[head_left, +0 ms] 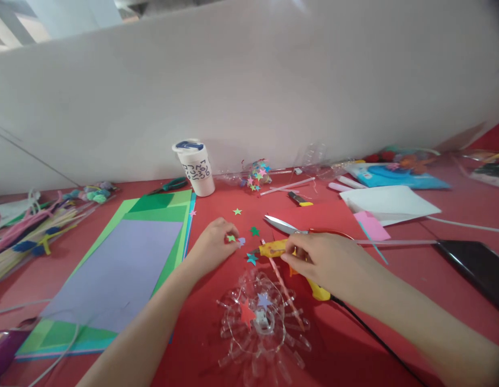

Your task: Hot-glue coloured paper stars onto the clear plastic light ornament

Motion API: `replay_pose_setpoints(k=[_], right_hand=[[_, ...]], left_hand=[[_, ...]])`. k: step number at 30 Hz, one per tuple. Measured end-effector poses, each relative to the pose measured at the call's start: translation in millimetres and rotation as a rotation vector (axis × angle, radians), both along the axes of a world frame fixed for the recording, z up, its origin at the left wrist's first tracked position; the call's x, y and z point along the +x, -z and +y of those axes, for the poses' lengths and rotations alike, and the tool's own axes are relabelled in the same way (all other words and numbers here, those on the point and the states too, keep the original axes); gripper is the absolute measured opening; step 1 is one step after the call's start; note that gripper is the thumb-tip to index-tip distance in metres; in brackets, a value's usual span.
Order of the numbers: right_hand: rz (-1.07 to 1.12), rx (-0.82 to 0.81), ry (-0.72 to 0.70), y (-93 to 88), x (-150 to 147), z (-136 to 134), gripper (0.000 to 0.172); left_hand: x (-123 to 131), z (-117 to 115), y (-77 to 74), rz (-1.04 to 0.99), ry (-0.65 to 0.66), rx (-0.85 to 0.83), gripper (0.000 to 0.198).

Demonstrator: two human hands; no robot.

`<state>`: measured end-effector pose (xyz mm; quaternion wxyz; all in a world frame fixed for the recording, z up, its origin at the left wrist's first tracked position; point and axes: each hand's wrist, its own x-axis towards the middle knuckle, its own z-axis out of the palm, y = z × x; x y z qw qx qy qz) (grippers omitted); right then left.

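My left hand (214,242) pinches a small pale star cutout (241,241) on the red table (338,333). My right hand (322,259) grips a yellow glue gun (273,248) whose nozzle points left toward that star. Its black cord (374,336) runs off to the lower right. Loose paper stars, one teal (251,258) and one dark green (255,231), lie around the fingers. Nearer me sits a clear plastic flower-shaped piece (259,322) with a red star and a lilac star stuck in its middle.
Red-handled scissors (290,227) lie just behind the glue gun. Coloured paper sheets (120,269) lie at left, pipe cleaners (31,231) at far left. A white cup (198,169), a bag of stars (257,174), white paper (389,204) and a black phone (475,269) stand around.
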<state>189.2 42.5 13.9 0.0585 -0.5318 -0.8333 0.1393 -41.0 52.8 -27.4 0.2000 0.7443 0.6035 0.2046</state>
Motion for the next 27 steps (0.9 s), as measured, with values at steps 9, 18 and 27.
replay_pose_setpoints(k=[9,18,27], right_hand=[[-0.006,0.033,0.003,3.6,1,1,0.022],[0.071,-0.015,0.21,29.3,17,0,0.025],[0.645,-0.295,0.308,42.0,32,10,0.03]], left_hand=[[19,-9,11.2,0.022,0.04,-0.04,0.011],[14,-6,10.5,-0.043,0.045,-0.049,0.015],[2,-7,-4.1,-0.049,0.068,-0.087,0.01]])
